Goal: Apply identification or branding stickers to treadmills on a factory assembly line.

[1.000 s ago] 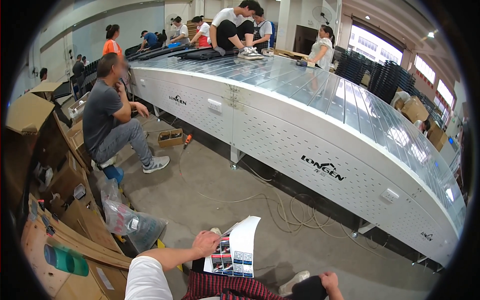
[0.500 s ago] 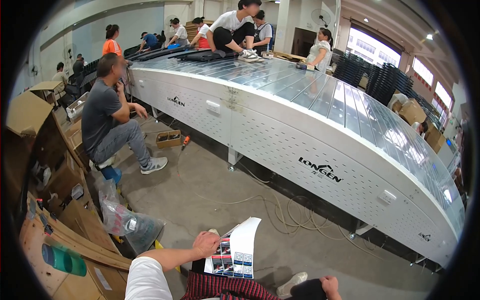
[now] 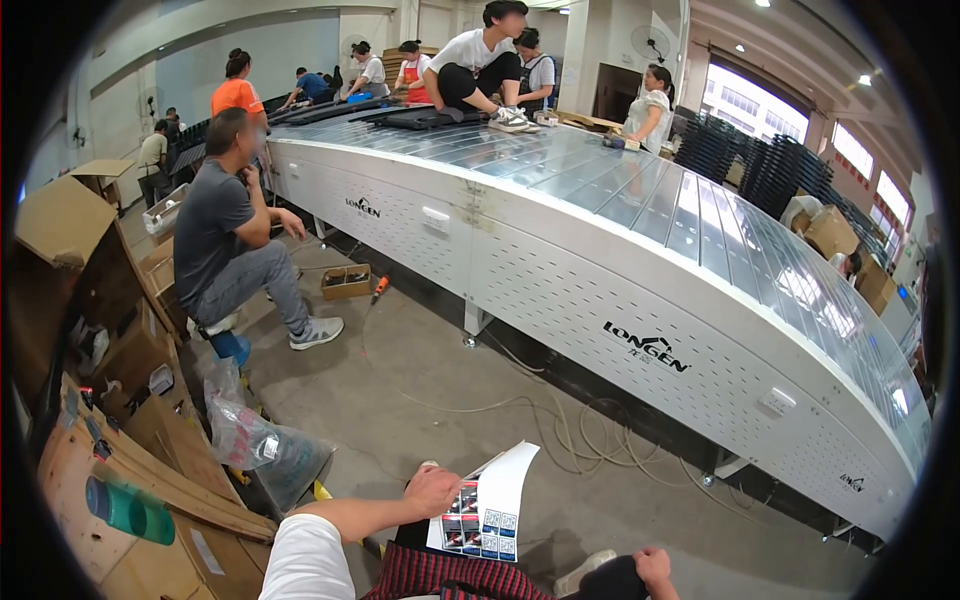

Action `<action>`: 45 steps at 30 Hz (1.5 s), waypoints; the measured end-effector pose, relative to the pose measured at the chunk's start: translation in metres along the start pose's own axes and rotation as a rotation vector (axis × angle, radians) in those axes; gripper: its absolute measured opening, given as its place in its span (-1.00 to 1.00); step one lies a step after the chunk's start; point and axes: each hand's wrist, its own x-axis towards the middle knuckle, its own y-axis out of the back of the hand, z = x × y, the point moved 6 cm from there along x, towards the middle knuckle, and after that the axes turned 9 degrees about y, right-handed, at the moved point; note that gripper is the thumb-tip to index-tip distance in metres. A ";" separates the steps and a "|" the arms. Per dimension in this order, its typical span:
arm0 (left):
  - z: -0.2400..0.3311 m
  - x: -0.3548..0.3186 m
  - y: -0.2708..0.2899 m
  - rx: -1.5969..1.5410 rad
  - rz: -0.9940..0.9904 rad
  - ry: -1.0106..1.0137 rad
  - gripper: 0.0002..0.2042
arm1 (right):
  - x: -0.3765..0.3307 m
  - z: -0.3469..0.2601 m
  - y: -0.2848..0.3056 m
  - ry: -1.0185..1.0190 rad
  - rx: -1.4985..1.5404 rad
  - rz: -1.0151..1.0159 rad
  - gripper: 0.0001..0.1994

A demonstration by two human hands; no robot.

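Sticker sheet [image 3: 492,510] is just right of the left hand [image 3: 433,491], long side running near to far. Left fingers look clamped on its left edge; right hand [image 3: 653,569] is way off right by the knee [image 3: 610,580], can't really tell its fingers.

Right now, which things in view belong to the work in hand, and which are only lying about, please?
In hand:
- printed sheet, held by the left hand

Apparently just lying about:
- teal bottle, at lower left
- clear plastic bag
- small open cardboard box on the floor
- orange tool beside that box
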 end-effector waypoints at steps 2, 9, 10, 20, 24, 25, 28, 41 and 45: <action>0.001 0.001 -0.002 -0.005 0.006 -0.001 -0.70 | -0.001 -0.007 -0.001 0.012 -0.021 0.010 -0.72; -0.006 0.001 -0.002 0.043 0.023 -0.001 -0.72 | 0.003 -0.006 -0.004 0.032 0.011 0.016 -0.74; -0.009 0.000 0.000 0.045 0.053 -0.002 -0.73 | 0.002 -0.003 -0.003 0.018 0.009 0.013 -0.74; -0.034 -0.019 0.021 -0.032 0.113 0.053 -0.74 | 0.000 0.049 -0.005 -0.018 0.067 0.038 -0.74; -0.029 -0.018 0.027 -0.007 0.080 0.059 -0.75 | -0.011 0.039 0.003 0.043 0.143 -0.085 -0.57; -0.024 -0.017 0.028 -0.019 0.089 0.042 -0.76 | -0.004 0.051 -0.004 0.014 0.111 -0.014 -0.66; -0.020 -0.011 0.021 0.001 0.074 0.021 -0.77 | -0.005 0.039 0.002 -0.036 0.071 0.051 -0.73; -0.018 -0.004 0.010 -0.039 0.074 0.000 -0.76 | -0.005 0.032 0.002 -0.050 0.035 0.031 -0.73; -0.013 -0.004 0.013 -0.013 0.075 -0.001 -0.76 | -0.005 0.034 0.003 -0.050 0.069 0.025 -0.74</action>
